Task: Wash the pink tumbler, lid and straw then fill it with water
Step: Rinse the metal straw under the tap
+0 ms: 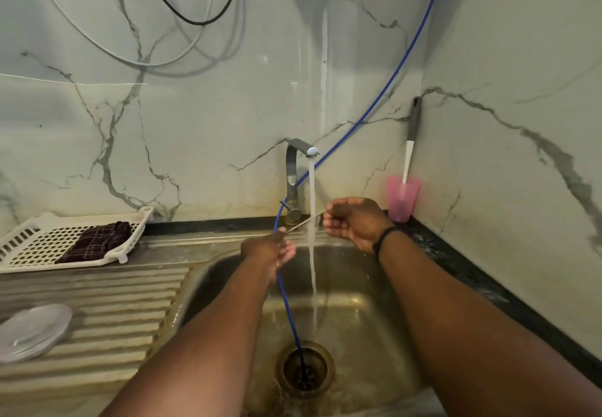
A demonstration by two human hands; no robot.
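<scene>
A thin clear straw [304, 222] stretches between my two hands, crossing the stream of water [312, 253] that runs from the tap [298, 169]. My left hand [272, 248] pinches its lower left end. My right hand [353, 221] is curled around its upper right end. A pink tumbler [402, 198] stands upright on the dark counter in the back right corner, well behind my right hand, with a white and grey brush [409, 146] standing in it. I see no lid.
A steel sink [374, 312] with a drain [305, 369] lies below my hands; a blue hose [288, 305] runs into the drain. On the left drainboard sit a white rack [42, 237] holding a dark checked cloth [97, 240], and stacked white plates [32, 330].
</scene>
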